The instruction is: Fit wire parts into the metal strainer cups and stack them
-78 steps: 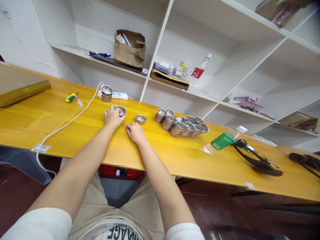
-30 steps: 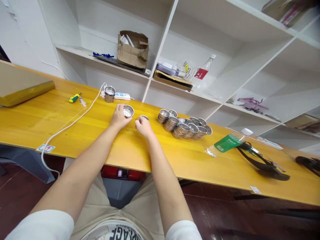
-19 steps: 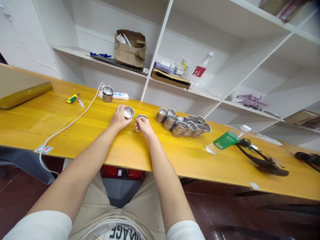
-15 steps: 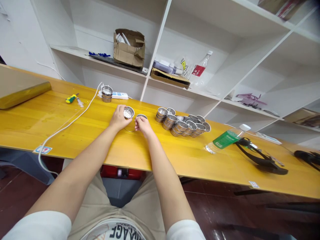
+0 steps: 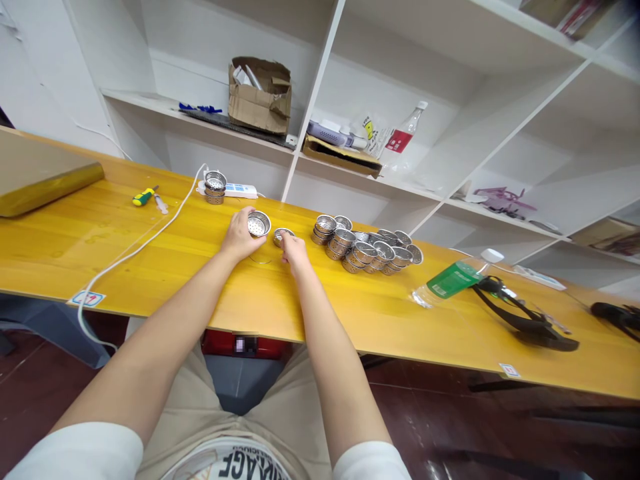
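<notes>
So the left hand [image 5: 240, 235] has its thumb and fingers wrapped around the rim of the held cup [image 5: 259, 225], gripping it on the table [image 5: 225, 303] with the mouth facing up and tipped a bit toward the camera. You can see the holes in the bottom.

Compared with the first frame, that cup is further right, now just beside the small cup [image 5: 283, 237] instead of a clear gap away. The small cup hasn't really gone anywhere.

Biggest change is the right hand [image 5: 294, 252]. Half a second ago it's bunched in front of the small cup, covering a good chunk of it. Now it's shifted a little right, with the index finger poking out at the cup's rim, and way more of the cup shows. Can't tell if the fingers are pinching anything, they're mostly hidden.

A thin wire [image 5: 261, 262] curves on the table near the left hand. The pile of cups [image 5: 367, 248] over to the right and the stack [image 5: 215, 187] by the power strip [image 5: 241, 191] look the same as before.
</notes>
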Motion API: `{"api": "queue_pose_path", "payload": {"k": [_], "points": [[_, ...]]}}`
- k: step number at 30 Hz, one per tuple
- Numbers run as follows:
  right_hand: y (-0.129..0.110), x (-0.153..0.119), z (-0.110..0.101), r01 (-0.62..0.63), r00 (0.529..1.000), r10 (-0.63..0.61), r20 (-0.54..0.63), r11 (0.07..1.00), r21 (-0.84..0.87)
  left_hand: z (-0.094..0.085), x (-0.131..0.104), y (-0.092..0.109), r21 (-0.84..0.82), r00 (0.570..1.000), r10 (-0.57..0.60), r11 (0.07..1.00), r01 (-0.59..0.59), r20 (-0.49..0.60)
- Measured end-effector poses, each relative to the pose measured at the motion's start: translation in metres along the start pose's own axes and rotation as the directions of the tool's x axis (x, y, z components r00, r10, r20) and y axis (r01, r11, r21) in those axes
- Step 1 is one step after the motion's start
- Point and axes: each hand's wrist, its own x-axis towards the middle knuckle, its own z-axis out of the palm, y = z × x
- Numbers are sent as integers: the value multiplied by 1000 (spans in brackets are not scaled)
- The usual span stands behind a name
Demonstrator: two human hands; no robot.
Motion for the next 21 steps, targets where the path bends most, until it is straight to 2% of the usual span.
{"api": "queue_pose_path", "payload": {"k": [3, 6, 8, 13, 21], "points": [[-2, 2, -2, 48, 998, -54, 20, 974, 221, 1, -2, -1, 2, 999, 38, 999, -38, 10], [-7, -1, -3, 48, 989, -106, 99, 883, 466, 3, -3, -1, 5, 994, 99, 995, -99, 41], [-12, -4, -3, 24, 980, -128, 149, 831, 555, 5, -4, 0, -16, 986, 148, 989, -147, 72], [-17, -13, 2, -46, 957, -131, 258, 811, 583, 12, -6, -2, -97, 972, 189, 980, -176, 137], [-15, -13, 5, -79, 955, -117, 273, 786, 613, 18, -7, -3, -95, 959, 251, 966, -240, 131]]}}
